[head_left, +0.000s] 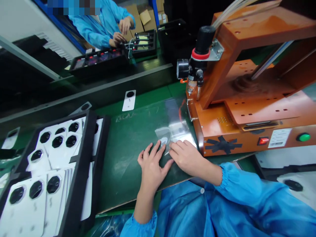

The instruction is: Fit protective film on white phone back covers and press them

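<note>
— Pressing or gripping, would you say?
— Pressing. The left hand (153, 166) lies flat with its fingers spread. The right hand (189, 158) lies beside it, palm down, fingers stretched forward, and the two touch. Neither hand closes round anything.
— What is under them?
— A clear plastic film (172, 126) spread on the green mat (128, 148), near the mat's right edge and just beside the orange press (247, 112). The fingertips rest on the film's near end, where a pale oval piece (163, 142) shows through. What it is I cannot tell.
— How far along does the work look?
— Not far, I judge. The black tray (82, 164) off the mat's left edge holds many white phone back covers (55, 154), stacked and overlapping, each with a black camera ring. One more back cover (129, 99) lies alone beyond the mat's far edge. No cover lies on the film.
— So the film is laid down and held flat, nothing more?
— That is how it lies: film down under both hands, no cover joined to it. Whether the covers in the tray are finished or waiting, I cannot tell.
— Anyone else?
— A co-worker's hands (122, 31) work at another tray, well apart, beyond the far left corner.
</note>
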`<state>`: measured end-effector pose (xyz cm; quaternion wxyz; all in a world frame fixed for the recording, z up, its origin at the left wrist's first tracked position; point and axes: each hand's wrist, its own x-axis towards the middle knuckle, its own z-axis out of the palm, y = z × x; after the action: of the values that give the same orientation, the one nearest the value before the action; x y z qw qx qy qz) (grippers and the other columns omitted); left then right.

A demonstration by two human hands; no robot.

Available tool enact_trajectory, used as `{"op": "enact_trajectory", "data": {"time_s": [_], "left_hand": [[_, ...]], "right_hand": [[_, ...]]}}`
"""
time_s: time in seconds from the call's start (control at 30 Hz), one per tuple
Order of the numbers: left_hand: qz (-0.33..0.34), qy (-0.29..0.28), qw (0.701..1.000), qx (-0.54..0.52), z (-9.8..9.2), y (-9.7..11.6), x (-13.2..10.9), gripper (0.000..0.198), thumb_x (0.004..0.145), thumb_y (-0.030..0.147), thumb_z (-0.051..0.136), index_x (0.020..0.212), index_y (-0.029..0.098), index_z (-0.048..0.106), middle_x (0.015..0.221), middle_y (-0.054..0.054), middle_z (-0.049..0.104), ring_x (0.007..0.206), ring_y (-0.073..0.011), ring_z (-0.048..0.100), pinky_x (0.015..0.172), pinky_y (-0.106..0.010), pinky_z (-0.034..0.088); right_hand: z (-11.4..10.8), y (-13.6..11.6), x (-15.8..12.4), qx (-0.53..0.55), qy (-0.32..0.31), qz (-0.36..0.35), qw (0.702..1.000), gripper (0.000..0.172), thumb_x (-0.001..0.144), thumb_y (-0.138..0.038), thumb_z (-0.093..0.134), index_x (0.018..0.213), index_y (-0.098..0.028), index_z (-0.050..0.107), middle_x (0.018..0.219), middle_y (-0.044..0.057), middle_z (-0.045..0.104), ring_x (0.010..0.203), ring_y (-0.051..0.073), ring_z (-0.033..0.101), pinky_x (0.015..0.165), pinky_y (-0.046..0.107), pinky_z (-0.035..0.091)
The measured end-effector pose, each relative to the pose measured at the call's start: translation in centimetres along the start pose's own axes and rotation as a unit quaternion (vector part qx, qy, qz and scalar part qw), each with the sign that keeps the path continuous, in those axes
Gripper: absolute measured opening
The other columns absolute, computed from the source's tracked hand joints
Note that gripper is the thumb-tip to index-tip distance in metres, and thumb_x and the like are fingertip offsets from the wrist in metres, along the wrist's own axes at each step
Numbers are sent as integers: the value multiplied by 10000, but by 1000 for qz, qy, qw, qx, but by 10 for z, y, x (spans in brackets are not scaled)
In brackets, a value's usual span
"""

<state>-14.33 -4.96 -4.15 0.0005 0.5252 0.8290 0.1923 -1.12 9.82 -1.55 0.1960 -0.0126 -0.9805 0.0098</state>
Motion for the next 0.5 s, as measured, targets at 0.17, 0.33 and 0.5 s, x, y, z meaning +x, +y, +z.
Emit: {"op": "enact_trajectory", "data": {"time_s": [0.17,0.33,0.5], "left_hand": [[47,-87,995,-1,-22,-2,4,773,846,641,654,1489,247,487,1595,-131,434,1439,-392,389,1137,-611,284],[66,-148,984,-73,-54,-15,40,520,961,588,497,1356,276,627,1466,-105,576,1353,-339,502,1106,-584,385],[35,-124,975,-180,-61,-56,146,391,1023,475,441,1063,250,758,1043,-70,761,948,-220,714,869,-367,580]], "right_hand": [[-6,-16,-40,145,152,74,975,98,884,-145,624,978,-174,632,960,77,645,821,197,531,721,352,446],[1,-20,-57,277,262,93,920,199,806,-58,626,950,-195,620,884,45,602,790,161,570,691,302,488],[2,-19,-55,311,251,73,914,171,817,-81,620,943,-197,617,849,38,606,763,157,590,660,297,503]]}}
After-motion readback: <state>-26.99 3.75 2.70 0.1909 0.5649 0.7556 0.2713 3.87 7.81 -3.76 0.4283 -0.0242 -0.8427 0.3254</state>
